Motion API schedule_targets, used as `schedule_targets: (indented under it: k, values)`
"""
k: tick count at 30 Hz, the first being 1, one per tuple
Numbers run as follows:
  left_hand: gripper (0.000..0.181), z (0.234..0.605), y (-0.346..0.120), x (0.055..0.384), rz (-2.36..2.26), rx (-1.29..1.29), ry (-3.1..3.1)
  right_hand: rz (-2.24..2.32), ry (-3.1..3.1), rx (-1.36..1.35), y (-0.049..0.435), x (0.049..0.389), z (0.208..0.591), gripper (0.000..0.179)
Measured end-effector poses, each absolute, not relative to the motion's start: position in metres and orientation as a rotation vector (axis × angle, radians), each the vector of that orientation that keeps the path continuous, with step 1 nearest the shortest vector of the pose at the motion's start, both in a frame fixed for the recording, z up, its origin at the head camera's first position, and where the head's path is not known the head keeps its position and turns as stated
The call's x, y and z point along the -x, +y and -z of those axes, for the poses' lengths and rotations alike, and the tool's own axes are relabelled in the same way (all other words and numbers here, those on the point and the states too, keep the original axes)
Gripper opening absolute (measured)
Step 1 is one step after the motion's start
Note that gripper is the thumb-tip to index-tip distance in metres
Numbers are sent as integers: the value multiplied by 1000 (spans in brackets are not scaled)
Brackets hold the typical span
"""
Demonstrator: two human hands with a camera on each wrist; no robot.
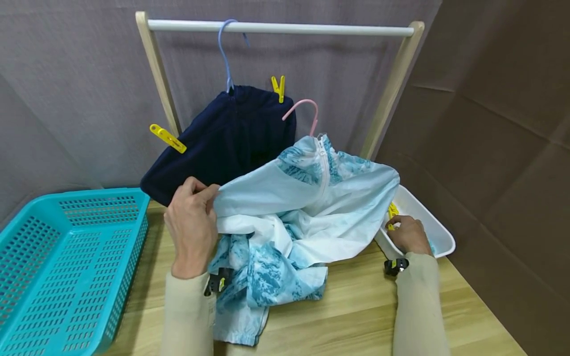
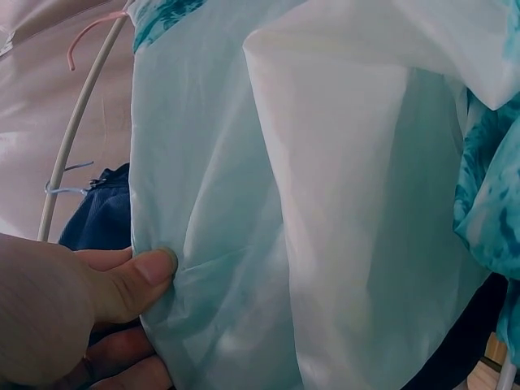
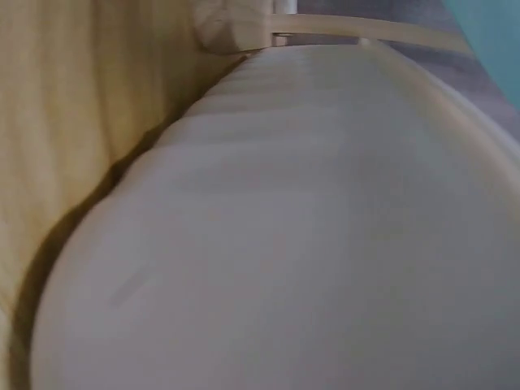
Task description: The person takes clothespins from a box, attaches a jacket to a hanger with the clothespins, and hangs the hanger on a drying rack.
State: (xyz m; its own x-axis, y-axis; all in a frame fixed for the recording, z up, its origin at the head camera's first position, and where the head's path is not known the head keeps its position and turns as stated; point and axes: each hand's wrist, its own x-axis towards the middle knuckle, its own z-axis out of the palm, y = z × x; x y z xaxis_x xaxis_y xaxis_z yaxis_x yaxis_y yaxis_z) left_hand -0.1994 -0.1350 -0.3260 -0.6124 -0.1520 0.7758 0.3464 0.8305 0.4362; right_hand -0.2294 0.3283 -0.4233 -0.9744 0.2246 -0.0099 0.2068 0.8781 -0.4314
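Note:
A light blue and white zip jacket [image 1: 338, 207] with darker blue patterned parts is on a pink hanger [image 1: 307, 103]. My left hand [image 1: 192, 225] pinches the jacket's left shoulder edge, thumb [image 2: 154, 268] on top of the cloth. My right hand [image 1: 408, 235] reaches into a white bin [image 1: 429, 217] at the right, with curled fingertips on a yellow clothespin [image 1: 392, 226]. Another yellow clothespin [image 1: 393, 209] shows just beyond them. The right wrist view shows mostly the bin's outer wall [image 3: 268, 219], and the hand's fingers are hidden there.
Behind the jacket, a navy garment [image 1: 222, 133] hangs by a blue hanger [image 1: 224, 54] from the white rail [image 1: 285, 28]. Yellow clothespins [image 1: 167, 138] grip its two shoulders. A turquoise basket [image 1: 73, 272] stands at the left on the wooden table [image 1: 338, 321].

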Motion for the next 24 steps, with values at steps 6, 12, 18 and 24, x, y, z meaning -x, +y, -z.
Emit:
schedule_targets:
  k: [6,12,18,24]
  values:
    - [25,325,-134,200,715,141,-2128,-843,-2686,535,319,226,406,26]
    - [24,325,-134,200,718,134,-2134,-963,-2404,589,311,223,381,39]
    - [25,326,-135,201,716,133,-2134,-1054,-2073,570,301,218,355,29]
    - [26,327,-135,202,715,144,-2113,-1212,-1762,286,285,212,331,17]
